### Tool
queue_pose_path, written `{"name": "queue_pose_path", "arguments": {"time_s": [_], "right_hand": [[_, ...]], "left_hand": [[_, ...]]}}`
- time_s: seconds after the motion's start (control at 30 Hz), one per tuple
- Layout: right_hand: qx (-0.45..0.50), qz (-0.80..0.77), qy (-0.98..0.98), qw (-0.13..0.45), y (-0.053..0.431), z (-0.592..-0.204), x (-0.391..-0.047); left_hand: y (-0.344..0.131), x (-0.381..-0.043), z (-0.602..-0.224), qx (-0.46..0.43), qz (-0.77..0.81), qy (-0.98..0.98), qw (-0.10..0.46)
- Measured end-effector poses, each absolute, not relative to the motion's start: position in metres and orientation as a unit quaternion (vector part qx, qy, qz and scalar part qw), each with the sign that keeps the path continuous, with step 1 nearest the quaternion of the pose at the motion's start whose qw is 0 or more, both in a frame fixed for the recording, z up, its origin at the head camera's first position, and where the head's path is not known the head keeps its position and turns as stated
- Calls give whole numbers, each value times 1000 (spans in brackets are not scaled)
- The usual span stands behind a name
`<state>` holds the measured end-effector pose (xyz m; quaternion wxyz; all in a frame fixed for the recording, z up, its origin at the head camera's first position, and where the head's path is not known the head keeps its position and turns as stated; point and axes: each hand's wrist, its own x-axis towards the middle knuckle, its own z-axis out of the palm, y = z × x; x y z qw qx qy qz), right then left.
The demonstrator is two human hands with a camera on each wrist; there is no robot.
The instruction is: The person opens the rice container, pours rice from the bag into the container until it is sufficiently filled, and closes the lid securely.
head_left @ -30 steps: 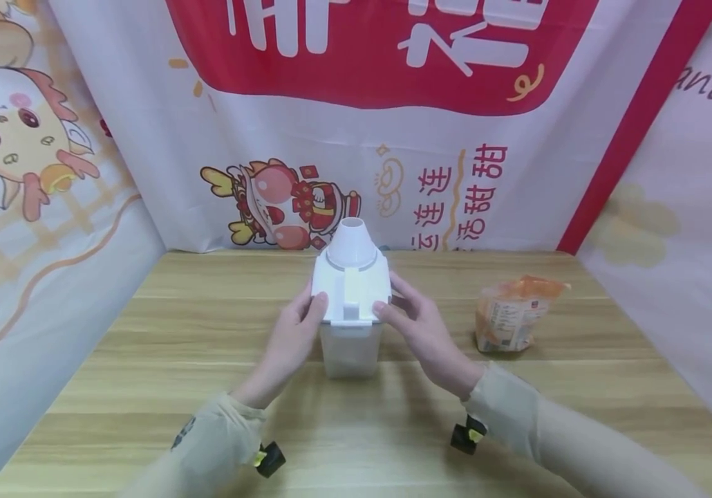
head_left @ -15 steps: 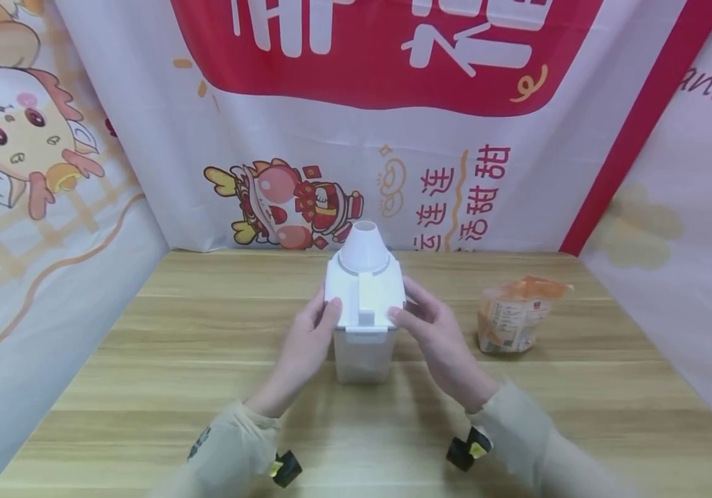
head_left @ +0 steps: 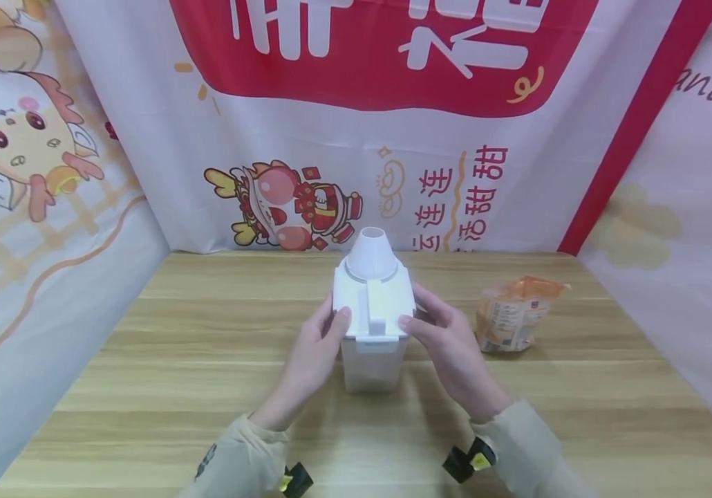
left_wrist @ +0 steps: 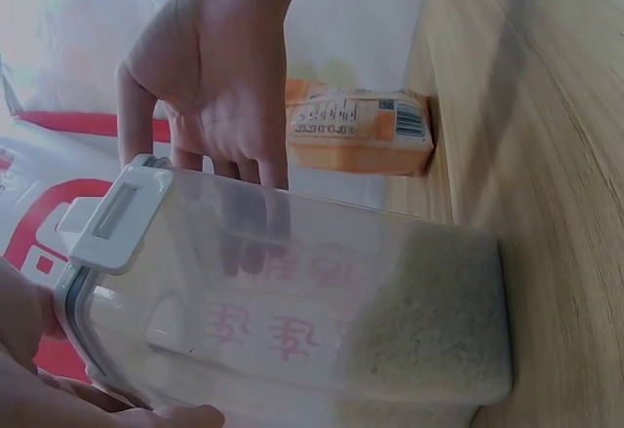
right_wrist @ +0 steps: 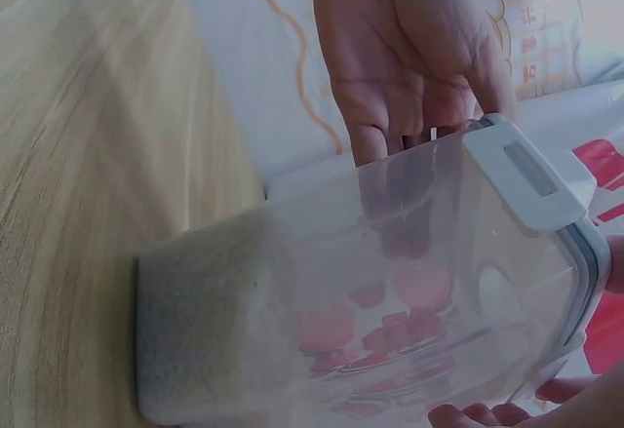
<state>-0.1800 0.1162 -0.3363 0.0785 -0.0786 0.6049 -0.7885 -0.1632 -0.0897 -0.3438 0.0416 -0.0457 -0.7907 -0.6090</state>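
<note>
Since a second ago the white-lidded container (head_left: 373,370) has been edging right and lower in the frame, now standing just past centre. The left hand (head_left: 311,353) and right hand (head_left: 453,356) are gripping its sides, thumbs resting on the lid (head_left: 373,297); repositioning it, closed, seems the work here.
</note>
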Motion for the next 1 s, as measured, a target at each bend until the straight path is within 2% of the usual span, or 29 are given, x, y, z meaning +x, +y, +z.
{"name": "queue_pose_path", "arguments": {"time_s": [1.0], "right_hand": [[-90, -760, 641, 55, 128, -348, -173]], "left_hand": [[-83, -159, -344, -60, -604, -794, 41]]}}
